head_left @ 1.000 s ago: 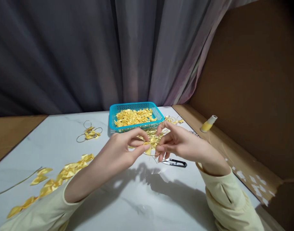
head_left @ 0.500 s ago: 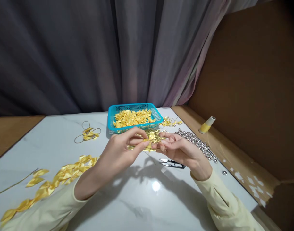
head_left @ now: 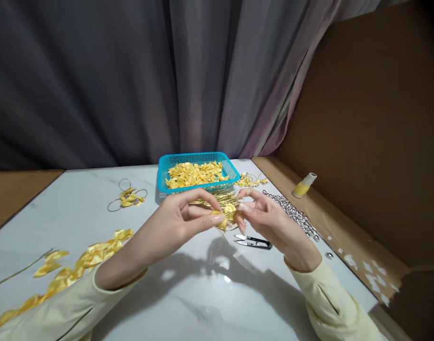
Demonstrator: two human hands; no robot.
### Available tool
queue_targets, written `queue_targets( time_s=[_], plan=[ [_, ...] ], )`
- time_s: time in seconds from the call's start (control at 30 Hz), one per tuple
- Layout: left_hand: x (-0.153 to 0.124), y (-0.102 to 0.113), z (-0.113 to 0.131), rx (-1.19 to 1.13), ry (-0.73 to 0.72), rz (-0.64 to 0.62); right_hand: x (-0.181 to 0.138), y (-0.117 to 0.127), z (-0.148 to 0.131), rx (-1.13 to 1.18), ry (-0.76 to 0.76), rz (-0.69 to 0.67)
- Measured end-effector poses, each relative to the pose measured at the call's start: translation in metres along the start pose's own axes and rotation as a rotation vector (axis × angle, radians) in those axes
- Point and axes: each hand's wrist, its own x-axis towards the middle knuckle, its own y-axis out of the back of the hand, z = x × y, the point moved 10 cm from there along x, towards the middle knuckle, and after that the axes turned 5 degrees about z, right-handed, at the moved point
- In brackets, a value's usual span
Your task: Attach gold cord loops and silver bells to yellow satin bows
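Note:
Both of my hands meet above the white marble table, pinching one small yellow ribbon bow. My left hand grips the bow between thumb and fingertips from the left. From the right, my right hand holds the same bow with its fingertips closed on it. Just behind the hands lies a bundle of gold wire ties. A blue mesh basket full of yellow bows stands behind that.
Small black thread snips lie under my right hand. A chain of yellow bows runs along the left. Looped bows lie at the back left, silver beads and a yellow thread spool to the right by a brown cardboard wall.
Both hands have dropped slightly toward me with the bow still pinched between them. My right fingers have closed on the bow again after spreading half a second ago.

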Motion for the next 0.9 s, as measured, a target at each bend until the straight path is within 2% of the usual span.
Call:
queue_targets(
  time_s=[0.27,0.43,0.53,0.9],
  plan=[
    [-0.003,-0.005,0.0,0.059,-0.015,0.016,-0.013,0.004,-0.014,-0.192,0.056,0.082],
    [-0.005,-0.005,0.002,0.119,-0.044,0.029,-0.016,0.006,-0.027,-0.505,0.186,0.165],
    [-0.005,-0.006,0.005,0.122,-0.08,0.035,-0.017,0.004,-0.03,-0.618,0.228,0.167],
    [-0.008,-0.015,0.003,0.163,-0.088,-0.023,-0.015,0.005,-0.021,-0.537,0.257,0.15]
  ],
)
